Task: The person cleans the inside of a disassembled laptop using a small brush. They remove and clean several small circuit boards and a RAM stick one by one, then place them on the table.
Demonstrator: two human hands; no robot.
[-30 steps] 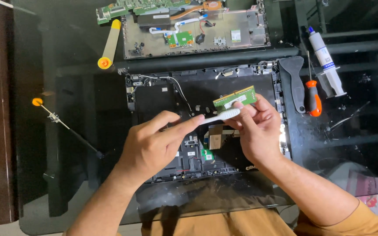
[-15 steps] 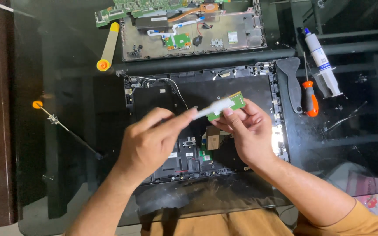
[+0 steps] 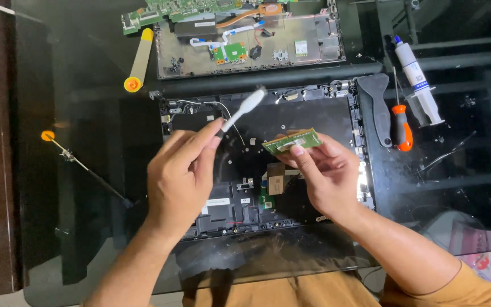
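From the head camera, looking down: the left hand [image 3: 180, 176] had its grip pinched shut on the handle of a white toothbrush [image 3: 244, 109], bristle head lifted up and away, hanging over the top edge of the opened laptop base [image 3: 325, 116]. The right hand [image 3: 328, 179] was clamped, thumb on top, on a small green circuit board [image 3: 292, 140], held tilted just above the middle of that base and well apart from the brush head. To brush a board like that well, I'd say keep it pinched by its edges, stroke lightly in one direction, and keep bristles off the connector side. Up top on the dark glass bench [image 3: 86, 74] lay a second chassis tray [image 3: 313, 48] with a green motherboard [image 3: 166, 10] beside it, and a yellow pry tool [image 3: 138, 59]. Off right sat a black spudger [image 3: 377, 105], an orange-handled screwdriver [image 3: 402, 126] and a white paste syringe [image 3: 417, 77].
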